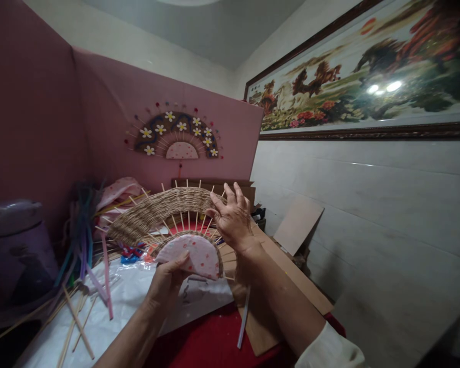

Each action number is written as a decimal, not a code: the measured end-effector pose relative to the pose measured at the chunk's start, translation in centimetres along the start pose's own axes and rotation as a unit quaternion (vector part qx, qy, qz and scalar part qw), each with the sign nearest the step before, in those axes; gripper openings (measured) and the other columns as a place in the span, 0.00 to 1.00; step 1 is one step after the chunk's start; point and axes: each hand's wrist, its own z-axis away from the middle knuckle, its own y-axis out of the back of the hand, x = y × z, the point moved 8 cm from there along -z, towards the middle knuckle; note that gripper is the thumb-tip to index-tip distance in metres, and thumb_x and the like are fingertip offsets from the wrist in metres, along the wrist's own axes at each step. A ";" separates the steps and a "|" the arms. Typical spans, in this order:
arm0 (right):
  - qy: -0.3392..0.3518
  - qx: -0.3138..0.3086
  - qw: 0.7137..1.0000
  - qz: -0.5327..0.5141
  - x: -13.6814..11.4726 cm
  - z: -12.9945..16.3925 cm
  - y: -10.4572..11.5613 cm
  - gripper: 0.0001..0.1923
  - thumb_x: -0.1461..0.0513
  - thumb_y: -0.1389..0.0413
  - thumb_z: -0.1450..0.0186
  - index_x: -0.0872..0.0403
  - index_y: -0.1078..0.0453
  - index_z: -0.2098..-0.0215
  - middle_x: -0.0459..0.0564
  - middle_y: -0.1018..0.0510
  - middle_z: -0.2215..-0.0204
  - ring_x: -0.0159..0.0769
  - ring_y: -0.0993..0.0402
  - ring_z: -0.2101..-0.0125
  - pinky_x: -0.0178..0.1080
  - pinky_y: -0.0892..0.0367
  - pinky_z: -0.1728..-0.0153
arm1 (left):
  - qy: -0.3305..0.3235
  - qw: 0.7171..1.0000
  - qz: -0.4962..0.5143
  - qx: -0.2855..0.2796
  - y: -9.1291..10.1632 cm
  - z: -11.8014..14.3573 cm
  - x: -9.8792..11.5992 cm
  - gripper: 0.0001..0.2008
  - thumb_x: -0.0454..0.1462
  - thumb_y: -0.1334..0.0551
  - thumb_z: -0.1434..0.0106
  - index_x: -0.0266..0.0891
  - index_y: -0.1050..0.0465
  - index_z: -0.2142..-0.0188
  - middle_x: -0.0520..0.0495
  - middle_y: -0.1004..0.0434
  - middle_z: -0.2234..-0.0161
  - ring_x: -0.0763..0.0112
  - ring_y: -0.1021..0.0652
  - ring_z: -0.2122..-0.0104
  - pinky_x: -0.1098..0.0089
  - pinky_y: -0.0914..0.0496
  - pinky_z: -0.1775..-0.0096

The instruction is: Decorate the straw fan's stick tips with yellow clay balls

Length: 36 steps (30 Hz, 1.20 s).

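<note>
A fan-shaped weaving of brown cord on thin wooden sticks is held up over the table. Its half-round base is covered in pale pink cloth with small red marks. My left hand grips that base from below, the thumb lying on the cloth and the other fingers hidden behind. At the fan's right end my right hand touches the woven band, its fingers spread and raised near the stick tips. Part of the band's right end is hidden behind this hand.
A finished-looking fan with white flowers hangs on the pink board. Coloured strips and wooden sticks lie at the left. Cardboard covers the table's right side. A framed horse picture hangs on the right wall.
</note>
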 end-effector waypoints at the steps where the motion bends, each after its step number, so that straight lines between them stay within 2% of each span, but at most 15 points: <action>1: -0.005 0.003 1.000 0.001 0.1 0.0 0.2 0.27 0.45 0.59 0.33 0.43 0.38 0.41 0.55 0.44 0.37 0.50 0.60 0.37 0.52 0.52 0.45 | -0.001 1.000 -0.002 -0.002 0.0 0.0 0.0 0.05 0.27 0.34 0.51 0.31 0.25 0.71 0.45 0.21 0.72 0.69 0.22 0.73 0.69 0.24 0.70; 10: 0.006 -0.036 0.999 -0.019 -0.6 -0.1 -0.6 0.27 0.45 0.61 0.33 0.42 0.38 0.41 0.54 0.44 0.37 0.50 0.60 0.36 0.53 0.52 0.45 | -0.002 1.000 -0.001 -0.012 -0.4 0.2 0.2 0.07 0.28 0.34 0.51 0.31 0.24 0.70 0.44 0.20 0.71 0.67 0.21 0.72 0.68 0.23 0.70; 14: -0.011 -0.045 0.998 -0.030 -0.3 -0.3 -0.8 0.27 0.44 0.61 0.33 0.42 0.39 0.41 0.55 0.45 0.37 0.51 0.60 0.36 0.54 0.52 0.45 | -0.003 1.000 0.003 -0.018 -0.4 0.1 0.2 0.08 0.28 0.33 0.52 0.31 0.24 0.69 0.44 0.20 0.69 0.66 0.21 0.71 0.68 0.23 0.69; 17: -0.012 -0.042 0.999 -0.034 -0.5 -0.4 -0.7 0.28 0.45 0.61 0.33 0.44 0.40 0.40 0.56 0.45 0.37 0.52 0.61 0.37 0.55 0.52 0.45 | -0.006 1.000 0.010 -0.011 -0.3 0.1 0.3 0.09 0.27 0.33 0.52 0.32 0.24 0.69 0.44 0.20 0.69 0.66 0.21 0.72 0.68 0.23 0.70; 22: 0.006 -0.041 0.999 -0.027 -1.1 0.2 -0.3 0.28 0.45 0.59 0.33 0.45 0.41 0.39 0.56 0.45 0.37 0.52 0.61 0.37 0.54 0.52 0.45 | 0.007 1.000 0.009 -0.007 -0.3 0.1 0.2 0.03 0.27 0.35 0.50 0.30 0.24 0.73 0.44 0.20 0.72 0.68 0.22 0.74 0.69 0.23 0.70; 28: 0.004 -0.025 0.999 -0.023 -1.0 0.4 0.2 0.29 0.45 0.60 0.33 0.46 0.40 0.39 0.56 0.44 0.37 0.52 0.60 0.37 0.53 0.51 0.45 | 0.007 1.000 0.011 0.007 0.0 0.0 0.1 0.04 0.26 0.36 0.49 0.30 0.24 0.71 0.44 0.20 0.72 0.68 0.21 0.74 0.69 0.24 0.71; 36: 0.001 -0.028 0.999 -0.026 -0.9 0.5 0.1 0.28 0.45 0.59 0.33 0.46 0.39 0.40 0.56 0.43 0.37 0.52 0.59 0.37 0.53 0.51 0.45 | -0.001 1.000 0.016 -0.008 -0.2 0.0 0.3 0.03 0.26 0.36 0.48 0.30 0.24 0.72 0.43 0.20 0.72 0.68 0.21 0.73 0.68 0.23 0.69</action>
